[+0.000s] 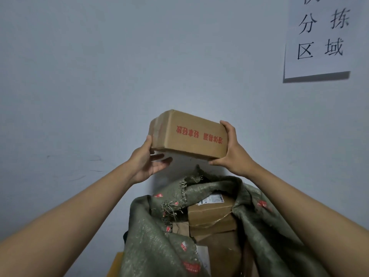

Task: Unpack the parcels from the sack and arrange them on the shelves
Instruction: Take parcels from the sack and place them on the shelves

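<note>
Wall (99, 66) pale, filling most of view; paper sign (317, 37) with large black characters taped at upper right. No shelves in sight.

Sack (159, 236) next in size: green woven, red printed marks, frayed at mouth, slumped open against wall at bottom centre. Mouth folded back, probably to keep contents reachable. Inside, taped parcel (211, 216) lying near top with white shipping label (214, 198) on far edge; more brown cardboard packed below and beside it. So unpacking judged far from done.

Cardboard box (187, 134) raised clear above sack, well apart from mouth, red lettering on near face reading upside down from this angle. Tilted slightly, left end higher.

Right hand (231, 148) clamped on right end of box: fingers over top edge, thumb under bottom corner. Appears to carry most of weight.

Left hand (147, 160) at left end, thumb against side face, fingers spread and nearly straight just beneath bottom; contact of those fingers with underside not certain. Reads as a steadying, cradling support, not a grip.

Two-ended hold likely chosen to keep box level while lifting out and turning away toward shelving. Possibly also to bring a label into view; none visible on faces shown.
</note>
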